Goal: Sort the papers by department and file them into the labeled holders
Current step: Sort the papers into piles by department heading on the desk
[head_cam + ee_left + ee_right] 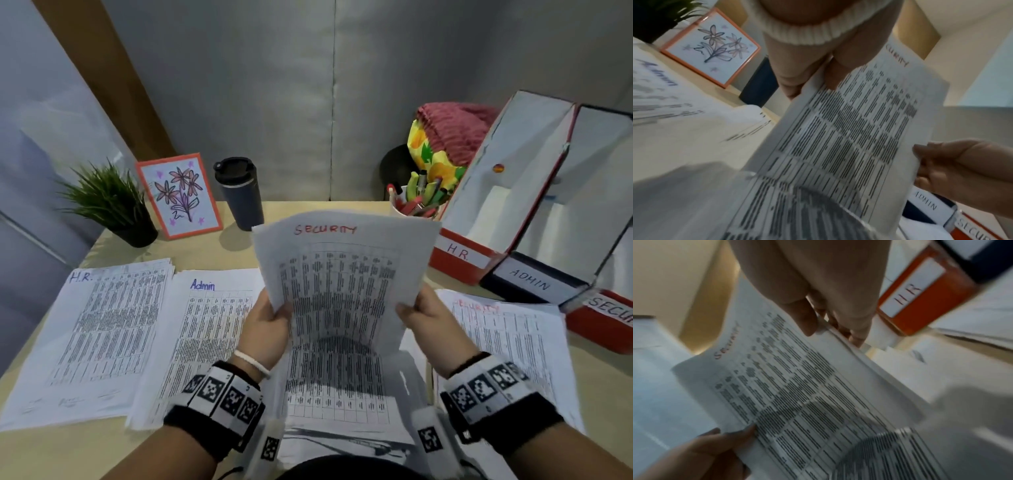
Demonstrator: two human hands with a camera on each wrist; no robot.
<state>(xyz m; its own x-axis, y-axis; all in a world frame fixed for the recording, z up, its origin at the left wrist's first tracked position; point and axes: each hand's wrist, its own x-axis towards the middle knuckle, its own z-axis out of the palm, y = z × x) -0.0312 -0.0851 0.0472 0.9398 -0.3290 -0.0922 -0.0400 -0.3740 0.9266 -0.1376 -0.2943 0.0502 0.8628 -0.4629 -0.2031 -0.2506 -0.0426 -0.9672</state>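
Wrist bands with printed markers frame the near edge of the desk (239, 212), and between them the left hand (265, 329) and the right hand (423, 320) each pinch one side margin of a raised bundle of sheets (342, 274) headed SECURITY, thumbs on the printed face and fingers behind. The right-wrist view shows several sheet edges stacked under the right thumb, so more than one page is held. Flat on the desk lie three sorted piles: the H.R. pile (102, 329) at the left edge, the Admin pile (205, 329) beside it, and the Security pile (507, 342) toward the right edge. At the far right corner stand the H.R. holder (460, 255), the ADMIN holder (531, 282) and the SECURITY holder (609, 315), side by side.

Risks, as judged from this arrangement:
- The bundle bows between the two grips; releasing either side could let loose pages fan out and slide onto the Admin pile, mixing departments.
- Only the top heading is legible, so a stray sheet of another department underneath could be filed unnoticed.
- The SECURITY holder sits partly beyond the head view's edge, next to the ADMIN holder; a hurried drop could enter the wrong slot.
- The pen cup (411, 205) stands close behind the bundle's far corner and could be tipped.
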